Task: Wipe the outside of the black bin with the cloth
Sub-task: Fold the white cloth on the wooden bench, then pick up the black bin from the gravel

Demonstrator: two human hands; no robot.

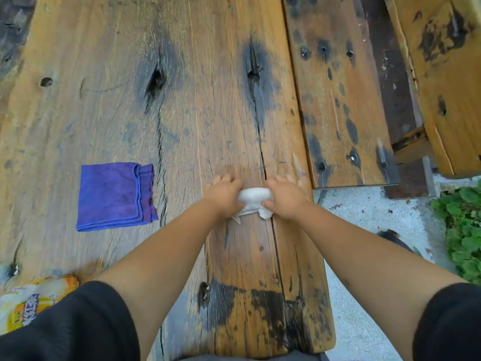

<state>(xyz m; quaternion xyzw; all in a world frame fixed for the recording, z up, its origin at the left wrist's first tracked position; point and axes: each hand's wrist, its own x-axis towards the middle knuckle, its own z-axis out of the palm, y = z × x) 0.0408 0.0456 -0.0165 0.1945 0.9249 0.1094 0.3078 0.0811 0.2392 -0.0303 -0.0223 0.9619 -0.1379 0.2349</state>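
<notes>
A: What fills the frame?

B: A weathered plank table (182,100), running from the top edge down to the bottom centre. Paving (364,256) and green leaves (463,230) sit at the right edge.

A: And the bin?

B: Nowhere in view. I cannot tell which way it lies from the hands, so the next reach can't be judged from here.

A: Which cloth?

B: Two. A folded purple cloth (114,196) lies flat at centre left, untouched, nearer the left hand. A white cloth (255,195) is bunched into a short roll at centre, its long axis running left to right across the frame.

A: The hands?

B: Left hand (225,195) and right hand (285,199) are each closed over one end of that roll, fingers curled down, seemingly folding or wringing it.

A: Anything else?

B: A yellow packet (31,300) at lower left.
</notes>
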